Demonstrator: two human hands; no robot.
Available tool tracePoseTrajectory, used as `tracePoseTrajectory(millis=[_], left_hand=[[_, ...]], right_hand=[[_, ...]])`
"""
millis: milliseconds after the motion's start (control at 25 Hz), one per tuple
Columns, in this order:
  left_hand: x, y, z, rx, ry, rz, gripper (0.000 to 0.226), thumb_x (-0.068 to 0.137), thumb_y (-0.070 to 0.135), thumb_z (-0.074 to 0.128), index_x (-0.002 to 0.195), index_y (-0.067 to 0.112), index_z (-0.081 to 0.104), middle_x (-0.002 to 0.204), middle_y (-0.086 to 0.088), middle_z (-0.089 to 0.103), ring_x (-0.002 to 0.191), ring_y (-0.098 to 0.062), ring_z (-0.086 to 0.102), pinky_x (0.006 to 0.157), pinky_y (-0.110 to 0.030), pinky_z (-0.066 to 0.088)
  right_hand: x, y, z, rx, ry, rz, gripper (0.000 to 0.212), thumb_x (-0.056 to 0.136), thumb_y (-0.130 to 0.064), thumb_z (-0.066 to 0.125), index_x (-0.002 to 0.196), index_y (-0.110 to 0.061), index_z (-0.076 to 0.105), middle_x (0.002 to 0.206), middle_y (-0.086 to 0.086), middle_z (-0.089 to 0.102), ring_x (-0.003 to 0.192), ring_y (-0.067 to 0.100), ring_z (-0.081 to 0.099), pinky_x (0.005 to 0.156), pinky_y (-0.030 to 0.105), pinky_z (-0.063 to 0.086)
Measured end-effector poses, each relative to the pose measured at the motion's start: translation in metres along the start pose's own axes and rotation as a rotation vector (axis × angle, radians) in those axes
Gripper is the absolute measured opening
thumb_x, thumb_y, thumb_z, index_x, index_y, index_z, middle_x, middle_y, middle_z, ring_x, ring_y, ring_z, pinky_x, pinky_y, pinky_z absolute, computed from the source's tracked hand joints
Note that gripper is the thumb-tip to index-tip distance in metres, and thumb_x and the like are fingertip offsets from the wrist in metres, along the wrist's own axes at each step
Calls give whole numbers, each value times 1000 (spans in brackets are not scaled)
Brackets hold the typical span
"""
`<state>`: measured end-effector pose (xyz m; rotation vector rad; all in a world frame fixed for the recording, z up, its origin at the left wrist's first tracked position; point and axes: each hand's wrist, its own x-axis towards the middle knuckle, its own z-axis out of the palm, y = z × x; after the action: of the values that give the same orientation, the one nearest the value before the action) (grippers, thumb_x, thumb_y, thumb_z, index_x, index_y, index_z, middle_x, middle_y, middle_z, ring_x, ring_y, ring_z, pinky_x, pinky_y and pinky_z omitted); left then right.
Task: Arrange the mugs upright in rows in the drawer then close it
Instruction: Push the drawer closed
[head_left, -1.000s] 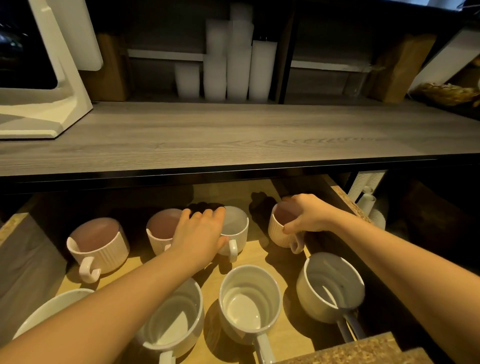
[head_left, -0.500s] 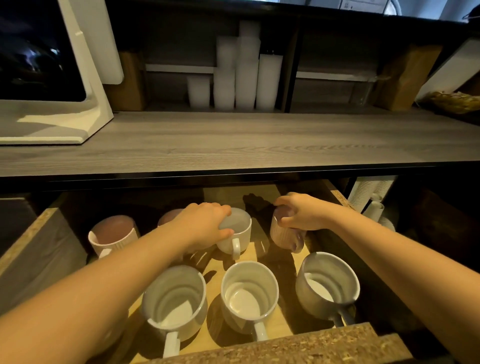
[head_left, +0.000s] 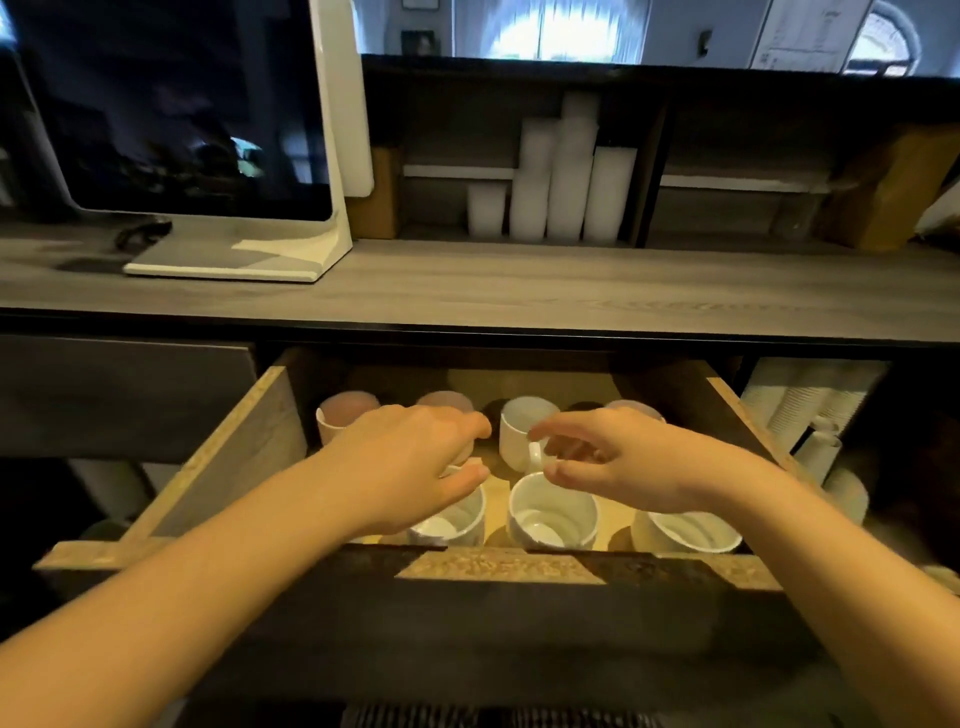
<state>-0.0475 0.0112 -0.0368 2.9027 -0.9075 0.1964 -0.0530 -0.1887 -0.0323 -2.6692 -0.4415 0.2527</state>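
A: Where does the job stand?

B: The open chipboard drawer with the dark front (head_left: 498, 569) holds two rows of upright mugs. At the back I see pinkish ribbed mugs (head_left: 347, 410) and a plain white ceramic mug with its handle toward us (head_left: 522, 434); at the front, a glossy white mug (head_left: 551, 514) with similar ones on either side. All I can see stand upright, so the arranging looks about finished.

A: And the hands?

B: Both hover above the mugs, touching none that I can make out. The left hand (head_left: 410, 462) has its fingers loosely spread and holds nothing. The right hand (head_left: 613, 462) is open too, thumb and fingers curved but empty, though slightly blurred.

A: So what comes next?

B: Closing, I judge. That calls for clearing both hands out and pushing the dark front in evenly and gently, or the mugs could knock together.

A: Any writing to read?

B: None legible. The white-framed monitor with a dark screen (head_left: 197, 119) on the grey wood-grain counter (head_left: 519, 291) shows no brand, and the sheet on the far wall is too small.
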Motion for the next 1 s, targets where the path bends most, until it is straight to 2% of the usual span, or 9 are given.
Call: tracePoseTrajectory(millis=[120, 240, 320, 440, 560, 760, 880, 1000], left_hand=[[-38, 7, 6, -65, 38, -17, 43, 95, 46, 38, 136, 35, 36, 141, 12, 45, 125, -7, 46, 100, -27, 40], [-55, 13, 19, -64, 52, -27, 37, 96, 47, 31, 127, 32, 43, 133, 12, 48, 117, -5, 46, 96, -23, 39], [-59, 15, 29, -46, 69, -35, 37, 97, 45, 27, 124, 29, 46, 128, 11, 50, 111, -6, 47, 93, -24, 40], [-61, 13, 42, -20, 112, -89, 46, 95, 47, 19, 120, 24, 50, 120, 8, 56, 106, -9, 52, 89, -26, 40], [-59, 9, 53, 114, 202, -91, 49, 89, 43, 25, 104, 17, 63, 102, 1, 68, 91, -18, 64, 85, -37, 47], [-51, 9, 56, 183, 241, -124, 44, 87, 40, 33, 97, 16, 68, 98, -2, 72, 88, -21, 68, 91, -46, 48], [-41, 2, 57, 181, 254, -131, 45, 87, 41, 32, 97, 15, 69, 98, -3, 72, 89, -22, 68, 92, -43, 47], [-25, -9, 61, 191, 270, -129, 47, 87, 41, 32, 101, 15, 68, 103, -4, 70, 95, -24, 65, 94, -41, 35]], right_hand=[[-28, -14, 23, -19, 89, -37, 39, 95, -40, 43, 133, -34, 45, 133, -10, 55, 113, 7, 55, 87, 21, 49], [-40, -14, 45, -78, 166, -28, 41, 94, -48, 37, 131, -36, 47, 131, -12, 56, 112, 7, 56, 89, 24, 51], [-47, -10, 58, -142, 237, -28, 40, 93, -50, 35, 126, -35, 52, 127, -13, 59, 106, 5, 58, 84, 22, 51], [-54, -1, 72, -282, 438, -27, 41, 94, -50, 32, 111, -28, 62, 111, -9, 66, 90, 8, 62, 69, 22, 51], [-52, 6, 80, -393, 565, -13, 55, 91, -51, 23, 99, -22, 69, 98, -3, 71, 80, 13, 65, 56, 21, 43], [-42, 11, 81, -482, 620, -43, 48, 90, -43, 29, 90, -18, 70, 88, 0, 72, 70, 17, 65, 47, 22, 41], [-32, 14, 79, -485, 627, -36, 47, 90, -42, 30, 89, -17, 70, 87, 1, 72, 71, 18, 66, 47, 22, 42], [-14, 22, 74, -481, 635, -45, 47, 91, -41, 30, 90, -16, 70, 89, 2, 71, 74, 19, 66, 47, 25, 43]])
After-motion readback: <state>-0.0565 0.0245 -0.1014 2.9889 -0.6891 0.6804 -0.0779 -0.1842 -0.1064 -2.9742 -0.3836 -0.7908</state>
